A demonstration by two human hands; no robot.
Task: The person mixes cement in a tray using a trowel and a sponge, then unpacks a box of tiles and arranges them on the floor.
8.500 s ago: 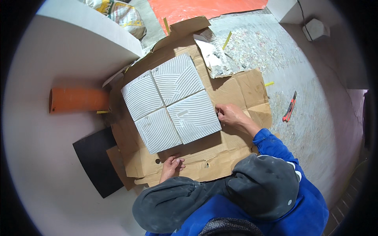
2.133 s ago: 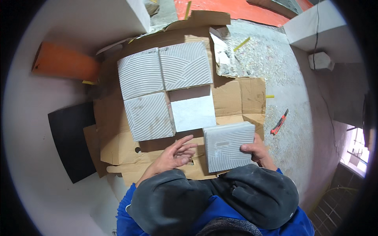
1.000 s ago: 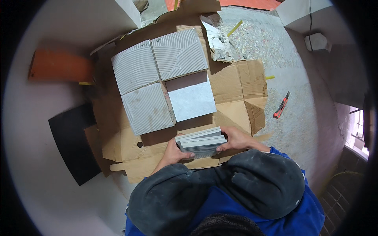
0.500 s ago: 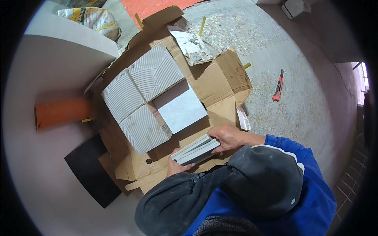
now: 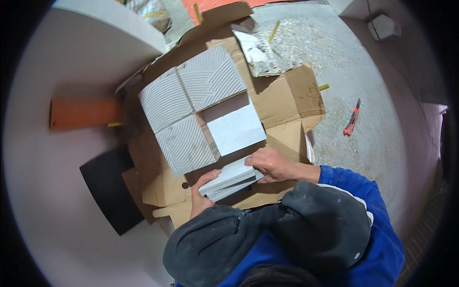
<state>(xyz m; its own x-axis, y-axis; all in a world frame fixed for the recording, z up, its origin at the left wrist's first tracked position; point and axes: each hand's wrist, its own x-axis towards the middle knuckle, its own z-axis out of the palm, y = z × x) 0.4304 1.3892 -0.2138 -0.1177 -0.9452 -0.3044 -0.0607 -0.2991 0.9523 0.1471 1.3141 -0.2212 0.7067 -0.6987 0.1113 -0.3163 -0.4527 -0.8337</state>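
A small stack of pale grey tiles is between my two hands, just above the near edge of an opened cardboard box. My left hand grips its left end, and my right hand has its fingers curled over the right end. The tiles lie slightly fanned, with gaps between them toward the right. Beyond my hands, several tiles with ridged grey backs lie side by side in the box. At their right, a smooth white tile sits lower.
Cardboard flaps spread around the tiles. A red and black utility knife lies on the speckled floor at the right. On the left are an orange pipe and a black panel beside the wall. A bag stands at the far left.
The held stack has tipped from showing its edges to showing the broad top face, and its tiles have fanned apart. My right fingers now reach over the top. The view has shifted slightly.
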